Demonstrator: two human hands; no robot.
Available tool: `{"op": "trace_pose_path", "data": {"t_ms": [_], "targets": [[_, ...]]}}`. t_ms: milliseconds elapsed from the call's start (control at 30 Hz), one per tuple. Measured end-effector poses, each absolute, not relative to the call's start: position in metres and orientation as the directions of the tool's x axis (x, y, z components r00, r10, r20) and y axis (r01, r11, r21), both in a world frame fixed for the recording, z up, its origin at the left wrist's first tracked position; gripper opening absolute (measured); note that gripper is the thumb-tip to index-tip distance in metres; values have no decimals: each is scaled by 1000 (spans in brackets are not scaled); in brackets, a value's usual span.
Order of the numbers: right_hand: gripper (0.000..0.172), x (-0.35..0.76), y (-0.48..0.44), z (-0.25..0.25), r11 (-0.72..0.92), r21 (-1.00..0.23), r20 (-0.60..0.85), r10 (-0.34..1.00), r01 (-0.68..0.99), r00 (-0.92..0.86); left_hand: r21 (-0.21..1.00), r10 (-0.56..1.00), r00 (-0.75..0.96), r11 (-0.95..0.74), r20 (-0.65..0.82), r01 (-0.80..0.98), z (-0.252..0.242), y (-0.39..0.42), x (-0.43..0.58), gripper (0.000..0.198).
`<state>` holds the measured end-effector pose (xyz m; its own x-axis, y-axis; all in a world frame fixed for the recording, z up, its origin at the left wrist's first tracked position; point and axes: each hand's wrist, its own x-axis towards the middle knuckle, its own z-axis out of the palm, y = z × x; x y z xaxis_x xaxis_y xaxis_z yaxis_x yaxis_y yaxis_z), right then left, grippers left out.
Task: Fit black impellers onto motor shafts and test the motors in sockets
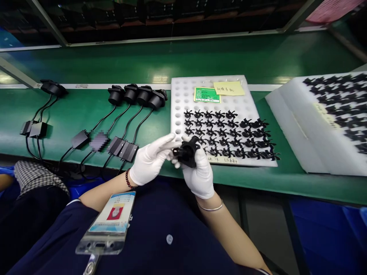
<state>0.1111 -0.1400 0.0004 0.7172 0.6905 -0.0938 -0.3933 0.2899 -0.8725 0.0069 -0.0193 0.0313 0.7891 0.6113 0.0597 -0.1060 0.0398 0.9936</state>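
In front of my chest, my right hand [199,172], in a white glove, grips a black plastic pump housing [187,152] with short pipe stubs. Its round hollow faces up toward me. My left hand [151,156], gloved too, meets the housing's left end, its fingers fairly straight and the tips closed about the stub there. Part of that contact is hidden. Just beyond the hands lies a white foam tray [179,82] bearing rows of black bladed impellers [222,141]; the housing overlaps the tray's near left part.
Left on the green bench [155,126] stand several black pump motors [130,93], cabled to finned boxes [123,149]. Farther left are more motors [53,88]. A green label [207,95] and yellow note [229,88] lie on the tray. Stacked foam [289,122] holds impellers at right. Someone's checked sleeve [37,175] shows at left.
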Motion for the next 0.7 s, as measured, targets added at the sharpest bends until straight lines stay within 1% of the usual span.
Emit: {"op": "trace_pose_path", "data": {"t_ms": [67, 133, 167, 200, 267, 400, 500, 567, 600, 633, 667, 700], "targets": [[54, 110, -134, 7, 331, -774, -171, 711, -540, 682, 988, 623, 780, 82, 54, -134, 33, -17, 9, 50], [55, 109, -128, 10, 366, -710, -195, 720, -602, 667, 981, 578, 814, 115, 59, -153, 33, -15, 8, 59], [54, 109, -126, 11, 381, -692, -202, 713, -614, 671, 981, 539, 840, 128, 57, -148, 32, -14, 6, 59], [53, 111, -124, 12, 397, -680, -210, 701, -617, 682, 980, 509, 859, 138, 54, -143, 32, -13, 3, 54], [51, 115, -122, 13, 418, -673, -218, 676, -610, 704, 978, 497, 866, 145, 59, -149, 33, -11, -6, 46], [51, 129, -123, 16, 401, -696, -207, 683, -596, 701, 969, 534, 837, 126, 115, -214, 41, 6, -38, 45], [51, 139, -123, 17, 391, -686, -205, 705, -613, 679, 980, 605, 785, 36, 134, -195, 45, 41, -63, 40], [50, 143, -123, 16, 366, -658, -224, 739, -658, 635, 989, 706, 694, -114, 145, -90, 42, 78, -74, 38], [50, 144, -122, 16, 345, -652, -243, 748, -675, 617, 979, 758, 637, -204, 141, 26, 40, 100, -77, 36], [48, 144, -122, 16, 326, -655, -268, 743, -682, 613, 942, 806, 575, -286, 137, 177, 37, 123, -79, 33], [44, 145, -122, 17, 307, -666, -301, 723, -680, 622, 868, 854, 506, -338, 120, 365, 35, 150, -80, 29], [40, 146, -122, 17, 292, -686, -340, 682, -667, 648, 753, 885, 459, -354, 78, 554, 34, 179, -81, 26]]}}
